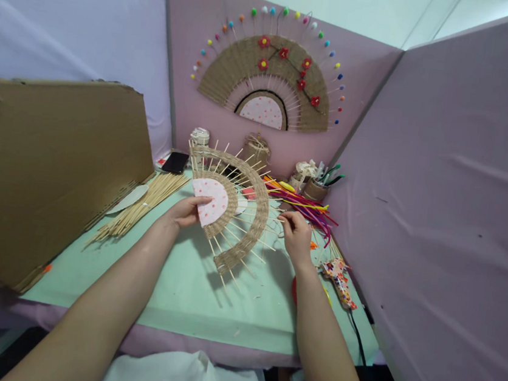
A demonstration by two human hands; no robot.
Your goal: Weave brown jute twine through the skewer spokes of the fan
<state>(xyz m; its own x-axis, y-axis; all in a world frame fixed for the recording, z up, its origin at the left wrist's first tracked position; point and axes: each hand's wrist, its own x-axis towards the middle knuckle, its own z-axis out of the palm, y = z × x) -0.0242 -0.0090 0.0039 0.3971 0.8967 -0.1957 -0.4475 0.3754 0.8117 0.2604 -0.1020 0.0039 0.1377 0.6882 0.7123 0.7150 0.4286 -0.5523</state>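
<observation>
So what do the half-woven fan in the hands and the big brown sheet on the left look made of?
The half-round woven fan looks like tan jute-type twine, matte and coarse, wound over thin pale wooden skewers; its pink dotted centre is probably paper or fabric. The large brown sheet seems corrugated cardboard, dull, with a frayed edge. Left hand and right hand hold the fan.

Half-woven twine fan (237,213), tilted upright

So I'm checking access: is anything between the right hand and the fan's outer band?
Nothing visible. The right hand is at the stick ends beside the fan, which the left hand holds at its pink centre.
</observation>
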